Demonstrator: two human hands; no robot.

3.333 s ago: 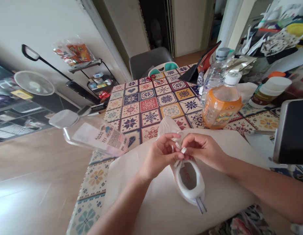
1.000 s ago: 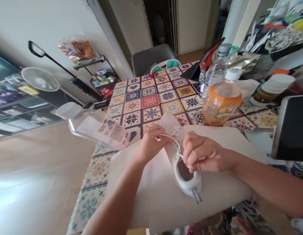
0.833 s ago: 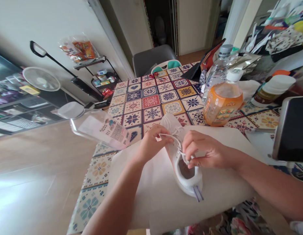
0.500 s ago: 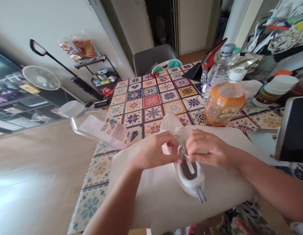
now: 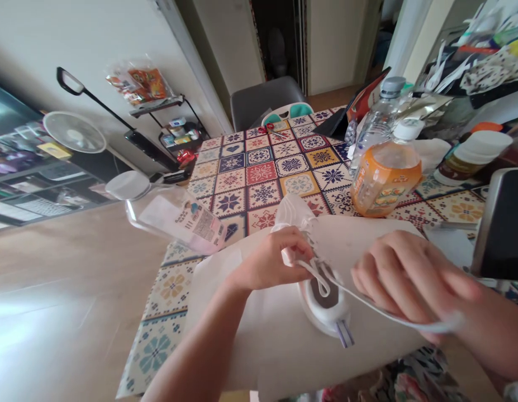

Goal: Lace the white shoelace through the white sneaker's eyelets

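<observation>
A white shoe rests on a white sheet, its toe pointing away from me and a striped pull tab at the heel. My left hand is closed at the laces above the shoe's opening, pinching a white shoelace that forms a small loop. From there a long lace end runs right to my right hand, which is off the shoe, fingers curled and blurred. The lace passes between its fingers and thumb; the exact grip is partly hidden.
A clear bottle with a pink label leans at the table's left edge. To the right stand an orange bottle, a clear plastic bottle, a white-capped jar and a dark-screened device. Red scissors lie at the far end.
My right hand has moved from the laces out to the right, drawing a long lace end with it. My left hand stays at the shoe, where a lace loop now shows.
</observation>
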